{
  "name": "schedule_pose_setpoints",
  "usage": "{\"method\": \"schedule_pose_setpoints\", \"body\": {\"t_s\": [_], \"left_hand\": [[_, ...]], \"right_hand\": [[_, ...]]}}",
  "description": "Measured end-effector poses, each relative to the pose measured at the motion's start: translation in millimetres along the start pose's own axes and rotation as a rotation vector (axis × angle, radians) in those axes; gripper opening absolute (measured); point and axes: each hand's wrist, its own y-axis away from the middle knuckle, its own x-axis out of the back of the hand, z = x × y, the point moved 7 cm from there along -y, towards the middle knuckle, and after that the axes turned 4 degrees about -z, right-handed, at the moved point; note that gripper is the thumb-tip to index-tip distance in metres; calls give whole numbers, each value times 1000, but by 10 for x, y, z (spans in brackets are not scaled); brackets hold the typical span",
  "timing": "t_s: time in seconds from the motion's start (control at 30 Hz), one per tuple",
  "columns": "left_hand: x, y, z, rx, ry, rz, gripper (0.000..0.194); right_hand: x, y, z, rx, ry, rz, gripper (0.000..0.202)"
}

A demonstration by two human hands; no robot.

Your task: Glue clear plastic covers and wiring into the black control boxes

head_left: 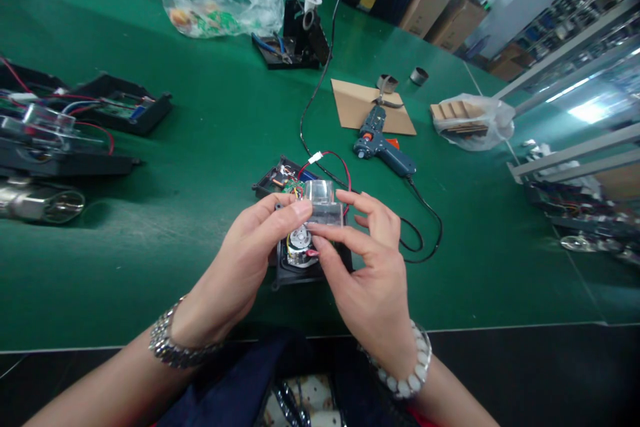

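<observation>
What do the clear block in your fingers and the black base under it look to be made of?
The clear block looks like glossy transparent plastic: the wires and base show through it. The black base looks like matte moulded plastic, dull and without glare. The round part set in it seems to be bare metal, silvery and shiny. Both the left hand and the right hand pinch the block.

left hand (240, 260): fingers curled, pinching | right hand (373, 273): fingers spread, pinching | wrists close

green bench (200, 147), cardboard boxes (440, 10), shelving (575, 40)
</observation>
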Motion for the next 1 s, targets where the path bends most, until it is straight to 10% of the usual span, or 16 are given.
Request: {"method": "schedule_pose_setpoints", "body": {"t_s": [1.0], "left_hand": [[2,-50,-8,21,-44,101,31]], "right_hand": [[-182,-105,220,-326,-201,-49,6]]}}
